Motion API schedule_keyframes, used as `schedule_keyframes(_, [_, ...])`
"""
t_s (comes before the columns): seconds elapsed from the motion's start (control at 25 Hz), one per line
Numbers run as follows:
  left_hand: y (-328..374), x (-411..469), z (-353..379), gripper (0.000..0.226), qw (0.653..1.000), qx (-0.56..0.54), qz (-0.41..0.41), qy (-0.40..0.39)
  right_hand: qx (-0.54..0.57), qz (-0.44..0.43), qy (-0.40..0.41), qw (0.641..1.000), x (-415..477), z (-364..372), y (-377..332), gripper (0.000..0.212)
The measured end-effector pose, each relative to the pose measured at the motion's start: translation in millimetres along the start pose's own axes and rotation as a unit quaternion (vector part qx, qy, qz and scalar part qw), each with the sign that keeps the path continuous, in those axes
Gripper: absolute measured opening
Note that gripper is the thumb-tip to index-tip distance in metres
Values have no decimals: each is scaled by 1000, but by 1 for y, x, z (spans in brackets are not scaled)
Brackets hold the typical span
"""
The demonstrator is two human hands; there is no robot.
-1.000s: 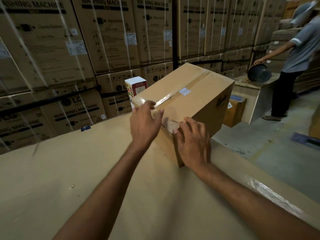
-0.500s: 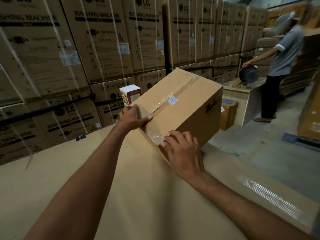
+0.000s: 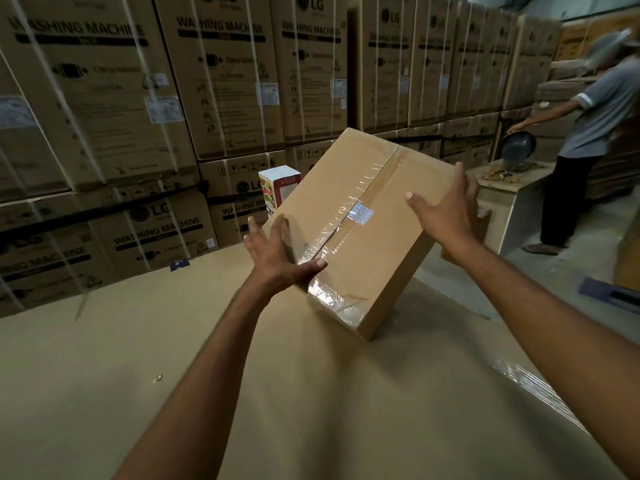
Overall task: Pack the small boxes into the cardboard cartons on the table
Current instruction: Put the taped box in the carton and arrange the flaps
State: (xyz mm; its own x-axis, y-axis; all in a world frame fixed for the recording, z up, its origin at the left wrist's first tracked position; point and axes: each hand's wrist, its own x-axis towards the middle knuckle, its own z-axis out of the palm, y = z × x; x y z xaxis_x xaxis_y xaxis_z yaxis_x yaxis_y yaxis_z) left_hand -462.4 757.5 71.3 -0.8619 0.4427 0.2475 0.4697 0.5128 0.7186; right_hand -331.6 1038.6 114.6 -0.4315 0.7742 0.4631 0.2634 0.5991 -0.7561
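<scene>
A sealed brown cardboard carton, with clear tape along its top seam, is tilted up on its near bottom edge on the cardboard-covered table. My left hand grips the carton's near left corner, thumb across the taped top and fingers along the left side. My right hand holds the far right edge, thumb spread on top and fingers over the right side. A small white and red box stands upright behind the carton's left side, partly hidden by it.
Tall strapped stacks of washing machine cartons wall in the back and left. The table's right edge is wrapped in plastic film, with concrete floor beyond. At the right a person tips a dark pan over a wooden counter.
The carton has tipped up and turned. My left hand stayed at the near left corner. My right hand moved from the near taped end to the far right edge.
</scene>
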Motion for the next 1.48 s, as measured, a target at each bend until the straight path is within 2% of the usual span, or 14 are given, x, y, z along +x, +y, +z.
schedule_keyframes(0.12, [-4, -4, -14, 156, 993, 105, -28, -45, 40, 0, -16, 999, -6, -6, -5, 116])
schedule_keyframes(0.24, [-6, -11, -25, 147, 987, 157, -37, -17, 83, -3, -22, 996, -25, -5, -12, 114])
schedule_keyframes(0.36, [4, -18, -27, 118, 997, 70, -26, 24, 155, 52, -41, 986, -61, 8, -13, 109])
schedule_keyframes(0.44, [11, -24, -24, 93, 999, -1, -27, 41, 179, 86, -63, 978, -85, 15, -11, 95])
schedule_keyframes(0.52, [16, -32, -26, 79, 995, 6, -31, 91, 193, 108, -81, 972, -105, 16, -7, 76])
schedule_keyframes(0.6, [14, -40, -29, 83, 990, 64, -38, 123, 198, 127, -101, 967, -120, 12, -2, 58])
schedule_keyframes(0.68, [5, -50, -27, 91, 995, 42, -34, 90, 182, 122, -127, 967, -131, 4, -2, 52])
schedule_keyframes(0.8, [-9, -78, -21, 73, 977, -203, -56, 27, 193, 114, -166, 960, -143, -5, -7, 52])
schedule_keyframes(0.88, [-11, -94, -27, 72, 964, -263, -35, 0, 216, 106, -187, 953, -148, -11, -7, 47])
schedule_keyframes(0.96, [-8, -105, -43, 72, 963, -269, -26, -6, 255, 85, -220, 938, -152, -22, -15, 56])
schedule_keyframes(1.08, [-5, -119, -77, 71, 955, -294, -22, 25, 294, 23, -282, 913, -155, -39, -42, 83])
schedule_keyframes(1.16, [-3, -132, -100, 73, 950, -309, -23, 49, 296, -7, -298, 908, -161, -46, -66, 78])
schedule_keyframes(1.32, [0, -174, -136, 55, 948, -310, -10, 69, 315, -28, -309, 897, -200, -52, -94, 68])
schedule_keyframes(1.48, [-13, -230, -171, 68, 956, -271, 9, 110, 334, -55, -313, 887, -254, -59, -115, 61])
